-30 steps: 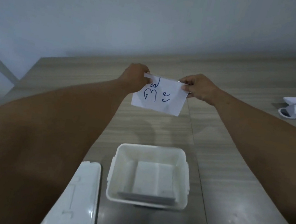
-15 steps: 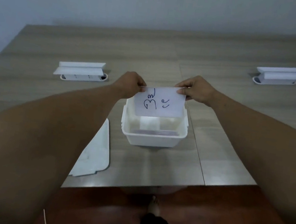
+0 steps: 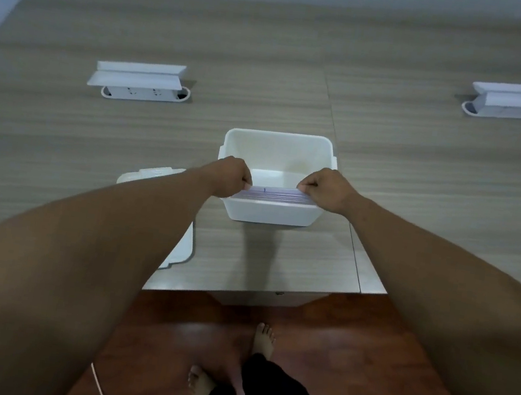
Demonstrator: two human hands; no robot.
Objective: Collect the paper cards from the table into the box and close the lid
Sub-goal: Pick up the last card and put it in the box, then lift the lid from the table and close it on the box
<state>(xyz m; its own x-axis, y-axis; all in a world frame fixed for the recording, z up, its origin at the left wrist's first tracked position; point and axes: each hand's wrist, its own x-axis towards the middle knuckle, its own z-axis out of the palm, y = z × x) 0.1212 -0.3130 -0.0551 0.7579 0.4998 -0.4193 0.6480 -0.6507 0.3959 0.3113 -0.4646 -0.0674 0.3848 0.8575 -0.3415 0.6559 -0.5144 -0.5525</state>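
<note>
The box (image 3: 270, 210), white and open, stands on the desk (image 3: 61, 138) near its front edge. Its lid (image 3: 156, 174) lies flat just left of it, mostly under my left forearm. The paper cards (image 3: 271, 194) sit in the box against its near wall, between my left hand (image 3: 230, 176) and right hand (image 3: 326, 189), both pinching their top edge.

You see two white socket boxes (image 3: 138, 81) (image 3: 515, 101), lids raised, set into the wood-grain bench (image 3: 419, 185), well apart.
</note>
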